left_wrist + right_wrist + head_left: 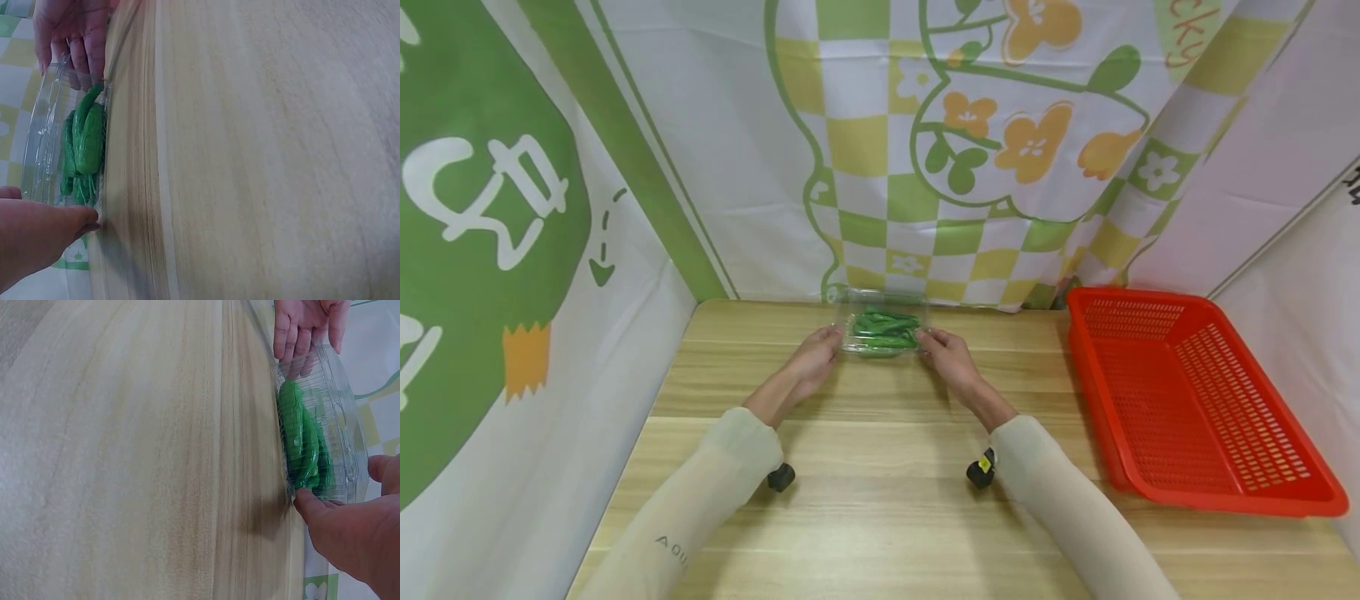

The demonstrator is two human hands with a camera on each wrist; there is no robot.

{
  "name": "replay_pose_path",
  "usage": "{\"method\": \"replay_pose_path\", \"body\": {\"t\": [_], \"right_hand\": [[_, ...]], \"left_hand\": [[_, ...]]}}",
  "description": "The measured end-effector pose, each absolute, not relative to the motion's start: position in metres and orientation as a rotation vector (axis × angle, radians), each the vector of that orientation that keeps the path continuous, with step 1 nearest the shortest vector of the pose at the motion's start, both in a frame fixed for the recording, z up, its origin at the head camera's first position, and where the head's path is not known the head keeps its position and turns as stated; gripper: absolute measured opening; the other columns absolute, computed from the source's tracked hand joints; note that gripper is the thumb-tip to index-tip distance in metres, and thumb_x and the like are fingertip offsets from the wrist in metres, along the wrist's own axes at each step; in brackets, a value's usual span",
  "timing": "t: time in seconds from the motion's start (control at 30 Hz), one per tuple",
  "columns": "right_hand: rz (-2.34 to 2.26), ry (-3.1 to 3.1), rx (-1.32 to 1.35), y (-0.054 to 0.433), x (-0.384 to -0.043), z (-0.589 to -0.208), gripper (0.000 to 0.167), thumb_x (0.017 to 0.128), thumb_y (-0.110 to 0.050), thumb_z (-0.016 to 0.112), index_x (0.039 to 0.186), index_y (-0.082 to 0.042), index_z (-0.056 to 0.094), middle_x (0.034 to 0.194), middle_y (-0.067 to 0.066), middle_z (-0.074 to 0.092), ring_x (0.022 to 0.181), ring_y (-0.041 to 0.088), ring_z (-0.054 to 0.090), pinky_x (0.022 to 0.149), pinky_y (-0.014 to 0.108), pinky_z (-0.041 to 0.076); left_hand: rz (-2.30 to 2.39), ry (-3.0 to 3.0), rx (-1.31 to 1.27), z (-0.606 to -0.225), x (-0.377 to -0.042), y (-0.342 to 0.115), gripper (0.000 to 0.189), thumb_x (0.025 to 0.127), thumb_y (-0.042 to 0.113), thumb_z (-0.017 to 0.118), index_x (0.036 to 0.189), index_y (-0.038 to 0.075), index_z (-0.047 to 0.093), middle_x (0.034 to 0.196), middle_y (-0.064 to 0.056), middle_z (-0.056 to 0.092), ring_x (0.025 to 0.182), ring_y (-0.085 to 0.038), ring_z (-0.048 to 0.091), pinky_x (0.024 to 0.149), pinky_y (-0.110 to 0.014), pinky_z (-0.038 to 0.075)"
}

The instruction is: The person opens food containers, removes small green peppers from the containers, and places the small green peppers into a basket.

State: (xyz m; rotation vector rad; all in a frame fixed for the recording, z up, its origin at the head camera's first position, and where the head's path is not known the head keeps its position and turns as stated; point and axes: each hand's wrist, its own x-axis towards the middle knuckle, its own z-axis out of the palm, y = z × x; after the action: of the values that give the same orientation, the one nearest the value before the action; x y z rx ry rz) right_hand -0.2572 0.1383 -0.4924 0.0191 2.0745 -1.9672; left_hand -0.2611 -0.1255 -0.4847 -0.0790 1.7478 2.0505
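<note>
Near the table's far edge is a clear plastic box (887,300) with several green peppers (886,327) inside; in the head view it spans the gap between my hands. My left hand (815,360) grips its left end, and my right hand (951,360) grips the right end. In the left wrist view, the left hand (44,231) has its thumb and fingers at the box's near end. The right wrist view shows the right hand (356,531) pinching its end, with the peppers (303,437) showing through the clear plastic.
A red plastic basket (1093,417) with perforated walls stands at the right side of the wooden table (880,500). A patterned cloth (857,142) hangs behind the table's far edge, and printed cloth (625,333) also hangs at the left.
</note>
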Motion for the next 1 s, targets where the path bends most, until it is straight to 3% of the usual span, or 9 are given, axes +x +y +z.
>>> {"method": "replay_pose_path", "body": {"t": [0.43,0.7,0.73,0.9,1.0], "right_hand": [[-1.942,2.125,0.070,0.137,-0.253,-0.486,0.058,0.114,-0.026,0.052,0.156,0.011,0.038,0.164,0.026,0.039,0.150,0.039,0.043,0.123,0.044,0.043],[-1.927,2.131,0.025,0.144,-0.237,-0.481,0.063,0.114,-0.028,0.052,0.159,0.011,0.033,0.167,0.026,0.036,0.151,0.039,0.041,0.123,0.045,0.042],[-1.921,2.137,0.015,0.146,-0.235,-0.480,0.063,0.113,-0.029,0.052,0.159,0.010,0.033,0.167,0.026,0.036,0.151,0.039,0.042,0.123,0.045,0.042],[-1.885,2.181,-0.012,0.149,-0.221,-0.476,0.062,0.113,-0.032,0.052,0.157,0.009,0.038,0.163,0.026,0.042,0.150,0.039,0.044,0.122,0.046,0.042],[-1.877,2.208,-0.003,0.150,-0.213,-0.475,0.057,0.113,-0.030,0.053,0.154,0.009,0.045,0.157,0.027,0.050,0.147,0.038,0.049,0.121,0.048,0.044]], "left_hand": [[2.062,1.739,-0.075,-0.484,-0.257,-0.125,0.064,0.118,0.022,0.032,0.164,-0.009,0.000,0.175,-0.025,-0.004,0.163,-0.037,-0.003,0.134,-0.047,0.006],[2.029,1.790,-0.017,-0.476,-0.240,-0.126,0.066,0.117,0.023,0.033,0.164,-0.010,0.002,0.175,-0.026,0.005,0.163,-0.038,0.006,0.134,-0.048,0.010],[2.017,1.803,-0.006,-0.475,-0.238,-0.126,0.065,0.117,0.023,0.034,0.164,-0.011,0.003,0.173,-0.028,0.011,0.162,-0.038,0.011,0.134,-0.048,0.011],[1.960,1.857,0.035,-0.470,-0.222,-0.127,0.065,0.118,0.026,0.034,0.164,-0.010,0.006,0.172,-0.028,0.015,0.163,-0.039,0.011,0.133,-0.049,0.015],[1.927,1.885,0.045,-0.470,-0.212,-0.127,0.066,0.118,0.027,0.033,0.165,-0.009,0.004,0.174,-0.028,0.008,0.163,-0.041,0.007,0.133,-0.050,0.015]]}}
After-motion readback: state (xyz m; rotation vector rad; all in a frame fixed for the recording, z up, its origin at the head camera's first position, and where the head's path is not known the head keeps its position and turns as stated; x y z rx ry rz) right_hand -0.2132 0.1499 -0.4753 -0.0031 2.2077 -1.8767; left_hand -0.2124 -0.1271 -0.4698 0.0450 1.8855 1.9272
